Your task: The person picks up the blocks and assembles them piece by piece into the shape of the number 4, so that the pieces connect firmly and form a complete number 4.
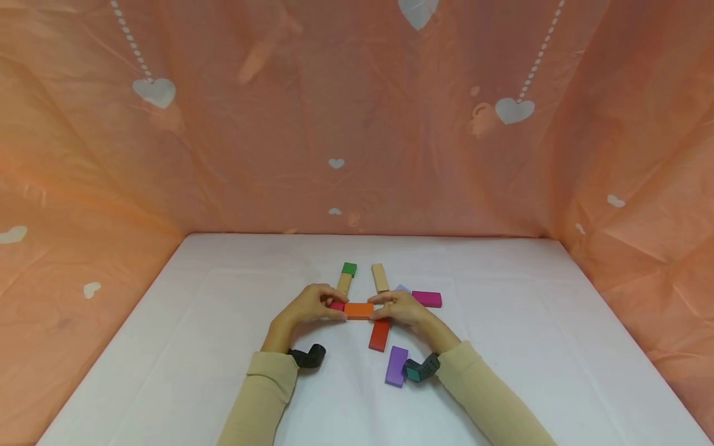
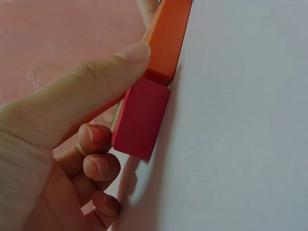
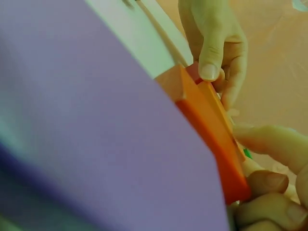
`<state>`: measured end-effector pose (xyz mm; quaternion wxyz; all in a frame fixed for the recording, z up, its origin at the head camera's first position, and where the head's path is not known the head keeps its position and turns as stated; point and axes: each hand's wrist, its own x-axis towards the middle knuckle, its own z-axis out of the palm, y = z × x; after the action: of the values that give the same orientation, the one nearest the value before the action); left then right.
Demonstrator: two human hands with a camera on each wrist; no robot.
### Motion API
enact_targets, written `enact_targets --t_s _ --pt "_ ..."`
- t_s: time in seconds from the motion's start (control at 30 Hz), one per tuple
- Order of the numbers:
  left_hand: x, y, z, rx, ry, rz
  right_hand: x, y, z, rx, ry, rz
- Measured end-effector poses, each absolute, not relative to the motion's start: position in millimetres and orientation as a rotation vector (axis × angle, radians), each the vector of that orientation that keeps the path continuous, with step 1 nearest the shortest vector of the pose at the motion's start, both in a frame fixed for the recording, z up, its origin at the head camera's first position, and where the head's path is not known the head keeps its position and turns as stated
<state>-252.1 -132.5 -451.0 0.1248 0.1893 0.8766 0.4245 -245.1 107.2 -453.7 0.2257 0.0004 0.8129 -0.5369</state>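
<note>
On the white table, an orange block and a crimson block lie end to end. My left hand pinches the crimson block between thumb and fingers, the thumb tip at the joint with the orange one. From the other side, my right hand grips the orange block's right end with thumb and index finger. Just below the right hand lies a red block. Behind the hands, two plain wooden blocks slant away, one left and one right.
A green block sits at the left plain block's far end. Right of it are a magenta block and a partly hidden pale blue block. The purple block lies near the right wrist camera. Orange cloth surrounds the table.
</note>
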Motion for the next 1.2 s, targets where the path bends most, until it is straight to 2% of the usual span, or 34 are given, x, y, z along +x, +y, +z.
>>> enact_targets --t_s 0.23,0.53,0.9,1.2 --pt "-253 -133 -453 0.525 2.552 1.251 -242 114 -451 -0.082 2.269 -1.542" --pt "-252 -132 -455 0.504 2.555 1.262 -233 128 -452 -0.039 2.434 -1.673" --pt "-253 -135 -459 0.517 2.555 1.251 -234 133 -458 0.229 2.495 -1.716" --pt "-253 -135 -456 0.575 2.553 1.244 -235 136 -458 0.284 2.525 -1.701"
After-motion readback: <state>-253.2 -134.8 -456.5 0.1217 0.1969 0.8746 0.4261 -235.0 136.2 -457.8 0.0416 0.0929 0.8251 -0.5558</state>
